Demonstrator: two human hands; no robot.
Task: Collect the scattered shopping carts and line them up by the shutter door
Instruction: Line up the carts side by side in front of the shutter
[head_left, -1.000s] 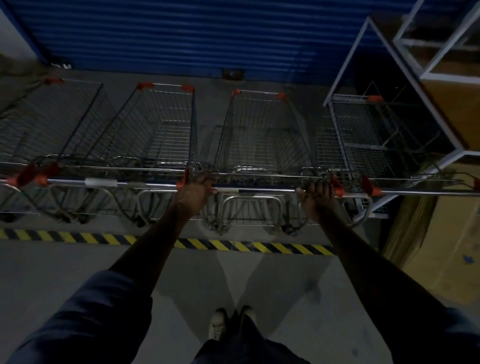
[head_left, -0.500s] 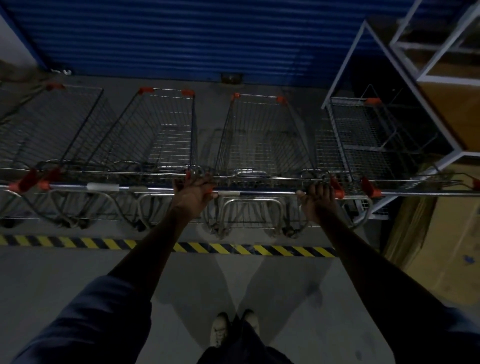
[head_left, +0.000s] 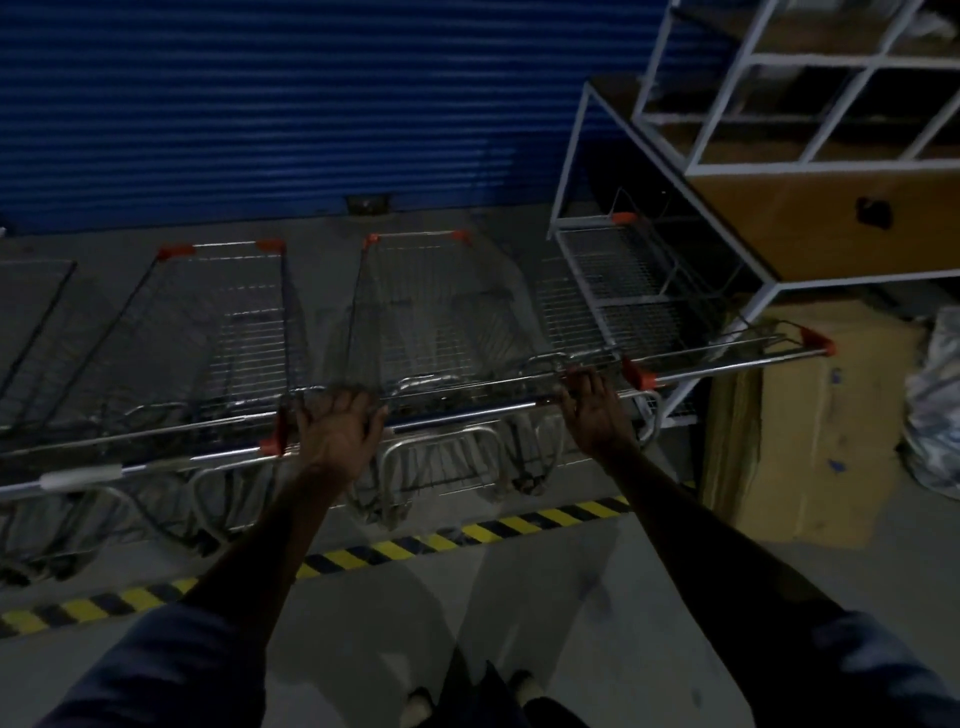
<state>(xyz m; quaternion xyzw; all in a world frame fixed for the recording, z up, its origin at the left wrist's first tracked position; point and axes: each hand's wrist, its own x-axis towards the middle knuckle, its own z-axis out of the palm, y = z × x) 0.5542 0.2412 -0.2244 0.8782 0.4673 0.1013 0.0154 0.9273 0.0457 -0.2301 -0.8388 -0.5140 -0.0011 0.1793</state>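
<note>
Both hands (head_left: 337, 431) seemingly rest on dim cart handle (head_left: 467, 413)

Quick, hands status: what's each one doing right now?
Left hand: open, fingers spread, resting on the cart handle.
Right hand: on the same handle; grip cannot be told.

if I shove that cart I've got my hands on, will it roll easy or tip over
The cart probably rolls easily: its basket looks empty and the floor looks smooth. It seems stiff, being wire mesh on metal tubing. Tipping seems unlikely, with both hands, left and right, spread along the handle.
</note>
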